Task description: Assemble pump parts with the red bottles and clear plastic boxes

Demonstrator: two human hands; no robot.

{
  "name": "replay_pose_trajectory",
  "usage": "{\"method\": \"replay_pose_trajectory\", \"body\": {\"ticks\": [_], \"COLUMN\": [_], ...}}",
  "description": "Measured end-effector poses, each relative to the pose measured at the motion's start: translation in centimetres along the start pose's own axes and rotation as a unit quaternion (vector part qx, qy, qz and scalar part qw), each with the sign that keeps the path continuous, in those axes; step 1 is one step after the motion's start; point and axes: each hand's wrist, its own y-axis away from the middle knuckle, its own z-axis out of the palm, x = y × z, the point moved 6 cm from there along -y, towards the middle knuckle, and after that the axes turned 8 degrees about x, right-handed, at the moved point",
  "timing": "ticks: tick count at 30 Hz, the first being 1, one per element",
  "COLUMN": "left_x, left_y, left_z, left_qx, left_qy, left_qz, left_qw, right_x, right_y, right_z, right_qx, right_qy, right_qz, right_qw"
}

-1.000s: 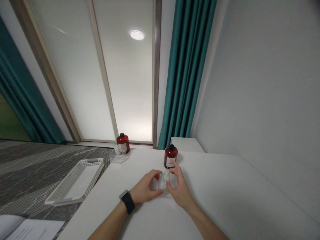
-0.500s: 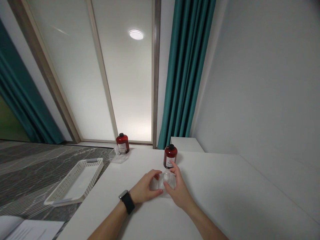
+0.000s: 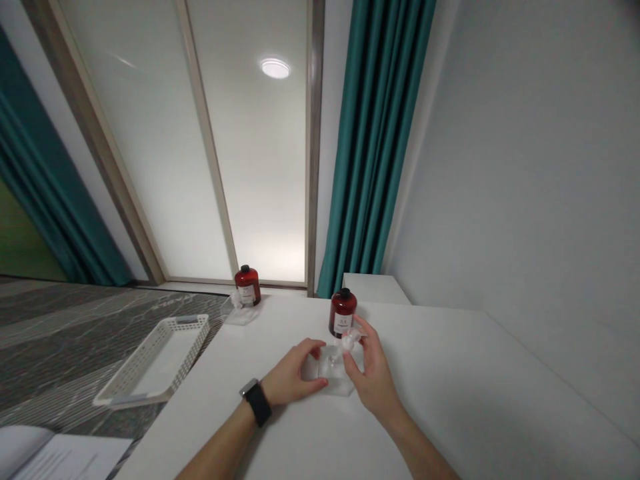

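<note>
My left hand [image 3: 299, 370] curves around a clear square container [image 3: 334, 373], apparently a bottle, on the white table, thumb and fingers on its left side. Just above its right part, my right hand [image 3: 371, 370] pinches a small translucent whitish top [image 3: 350, 340] between thumb and fingers. Whether this is a pump head or a plain cap is too blurred to tell. Directly behind stands an upright amber-red bottle [image 3: 343, 313] with a black cap and a white label. The top partly overlaps its lower right side in view.
A second amber-red bottle [image 3: 248, 285] stands at the table's far left corner, behind another clear container [image 3: 241, 316]. A white perforated basket [image 3: 155, 360] lies left of the white table [image 3: 425, 387]. An open booklet [image 3: 65, 457] is at lower left. A white cabinet [image 3: 375, 289] adjoins the back edge.
My right hand has moved right and slightly up with the whitish top, away from the clear container. My left hand stays around the container. The bottles stand as before.
</note>
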Motion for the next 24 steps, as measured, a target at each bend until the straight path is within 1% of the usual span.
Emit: {"method": "replay_pose_trajectory", "body": {"ticks": [3, 5, 12, 18, 24], "left_x": [-0.1, -0.1, -0.2, -0.1, 0.0], "left_y": [0.0, 0.0, 0.0, 0.0, 0.0], "left_z": [0.0, 0.0, 0.0, 0.0, -0.1], "left_qx": [-0.001, 0.000, -0.001, 0.001, -0.001], "left_qy": [-0.001, -0.001, 0.002, 0.000, -0.005], "left_qz": [-0.002, 0.000, 0.002, 0.002, -0.005], "left_qw": [1.000, 1.000, 1.000, 1.000, 1.000], "right_x": [0.0, 0.2, 0.5, 0.3, 0.3], "right_y": [-0.3, -0.5, -1.1, -1.2, -1.4], "right_z": [-0.7, -1.0, -1.3, -1.2, -1.4], "right_qx": [0.017, 0.020, 0.047, 0.045, 0.056], "right_qy": [0.016, 0.021, -0.021, -0.063, -0.074], "right_qz": [-0.023, -0.027, 0.013, 0.042, 0.072], "right_qw": [0.999, 0.999, 0.999, 0.996, 0.993]}}
